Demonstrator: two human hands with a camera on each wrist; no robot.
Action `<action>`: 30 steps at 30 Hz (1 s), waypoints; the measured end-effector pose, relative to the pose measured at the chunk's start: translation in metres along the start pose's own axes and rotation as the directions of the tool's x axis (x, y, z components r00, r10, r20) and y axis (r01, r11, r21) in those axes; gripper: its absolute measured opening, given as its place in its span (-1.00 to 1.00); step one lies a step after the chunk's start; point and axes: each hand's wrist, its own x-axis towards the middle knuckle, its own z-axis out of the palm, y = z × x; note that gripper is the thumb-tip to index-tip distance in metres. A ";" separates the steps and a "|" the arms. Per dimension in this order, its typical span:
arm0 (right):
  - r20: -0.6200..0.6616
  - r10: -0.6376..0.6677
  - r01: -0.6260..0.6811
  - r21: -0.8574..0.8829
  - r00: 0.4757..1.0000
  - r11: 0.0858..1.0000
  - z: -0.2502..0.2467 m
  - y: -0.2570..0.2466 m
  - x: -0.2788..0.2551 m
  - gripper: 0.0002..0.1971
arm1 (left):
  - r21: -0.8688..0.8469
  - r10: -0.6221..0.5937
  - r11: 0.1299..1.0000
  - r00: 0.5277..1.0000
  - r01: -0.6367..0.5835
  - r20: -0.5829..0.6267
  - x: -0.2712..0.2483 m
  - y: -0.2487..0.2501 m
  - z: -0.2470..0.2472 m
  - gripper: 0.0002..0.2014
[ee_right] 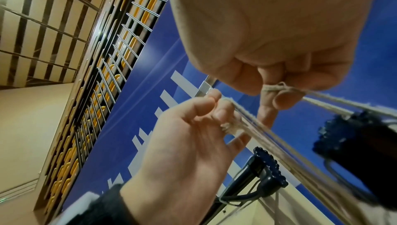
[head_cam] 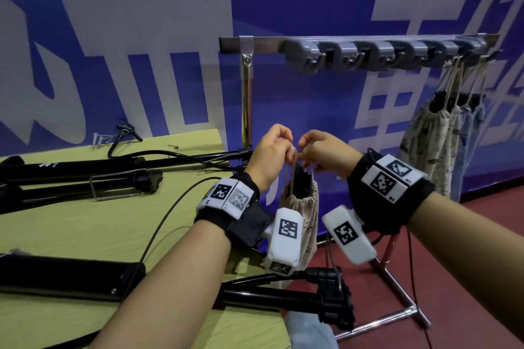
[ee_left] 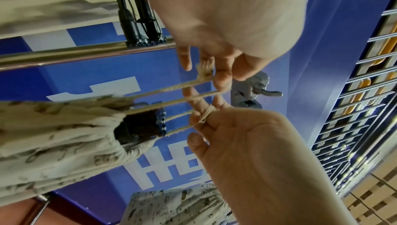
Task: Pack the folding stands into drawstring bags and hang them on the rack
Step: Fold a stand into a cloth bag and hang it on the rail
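Both hands pinch the drawstrings of a patterned bag point(head_cam: 300, 207) hanging in the air between them, just past the table point(head_cam: 71, 224) edge: the left hand point(head_cam: 270, 156) has a tight grip on one pair of cords point(ee_left: 171, 89) at their knotted end, the right hand point(head_cam: 323, 154) on the other pair. The black top of a folding stand point(head_cam: 302, 183) pokes from the bag's half-gathered mouth. Pulling the two pairs apart evenly should close the mouth; a lopsided tug may leave it gaping. The rack point(head_cam: 368, 44) stands just behind, most hooks free, filled bags point(head_cam: 436, 136) at its right end.
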 end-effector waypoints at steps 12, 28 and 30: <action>0.020 -0.042 0.041 0.031 0.999 0.999 0.001 -0.003 -0.005 -0.76 | 0.090 0.001 0.996 0.994 0.009 -0.107 0.003 0.008 -0.002 -0.87; -0.118 -0.243 0.256 0.113 0.963 0.960 -0.066 -0.001 -0.014 -0.71 | 0.793 0.037 0.586 0.983 -0.168 0.180 0.028 0.061 0.025 -0.80; -0.142 -0.267 0.271 0.010 0.953 0.962 -0.076 0.008 -0.012 -0.74 | 0.806 -0.054 0.580 0.981 -0.119 0.184 0.035 0.067 0.036 -0.72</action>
